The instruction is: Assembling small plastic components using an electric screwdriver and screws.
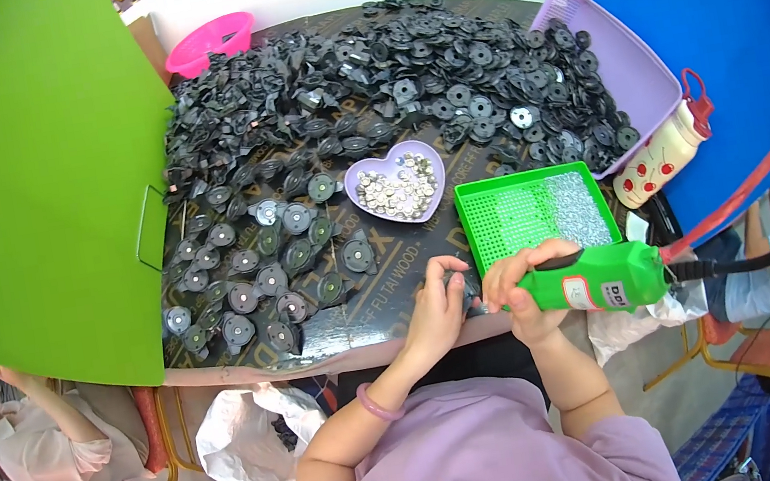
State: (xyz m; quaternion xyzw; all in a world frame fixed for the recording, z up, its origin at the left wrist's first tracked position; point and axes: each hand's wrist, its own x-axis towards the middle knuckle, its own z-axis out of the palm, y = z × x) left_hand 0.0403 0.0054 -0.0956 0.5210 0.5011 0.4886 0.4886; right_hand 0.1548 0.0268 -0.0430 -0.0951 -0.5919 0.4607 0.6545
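Observation:
My right hand is wrapped round a green electric screwdriver that lies nearly level, its cable end to the right and its tip toward my left hand. Close by that tip, my left hand is curled with thumb and fingers together at the table's front edge; what it pinches is too small and hidden to name. Just beyond my hands stands a green perforated tray with small silvery pieces heaped on its right side. Left of it, a purple heart-shaped dish holds small round metal pieces.
Black round plastic parts are heaped across the far table, and several with metal centres lie nearer left. A pink basket, purple bin and cream bottle border the heap. Green and blue panels flank the table.

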